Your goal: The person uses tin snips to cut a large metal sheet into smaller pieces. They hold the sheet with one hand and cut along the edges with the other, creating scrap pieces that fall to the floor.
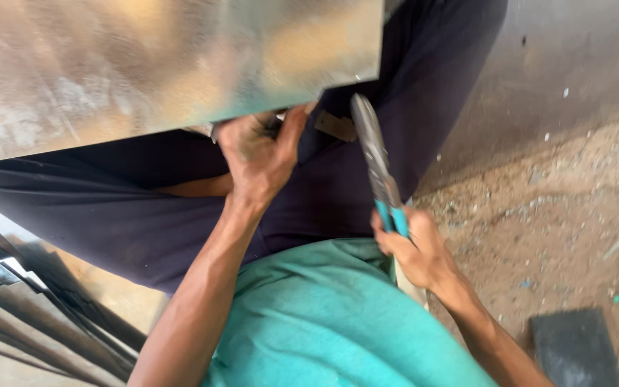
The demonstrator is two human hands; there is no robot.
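Observation:
A large shiny metal sheet (145,64) fills the upper left, resting over my dark-trousered lap. My left hand (259,154) grips the sheet's lower edge, thumb up against the metal. My right hand (413,247) is closed around the teal handles of metal snips (377,161). Their grey blades point up toward the sheet's lower right corner, the tip just beneath the edge. Whether the blades touch the sheet I cannot tell.
A stack of dark metal strips (16,308) lies at the lower left. Dusty ground with scattered debris (560,208) spreads to the right, with a dark flat slab (574,347) at the lower right. A grey wall (560,64) rises behind.

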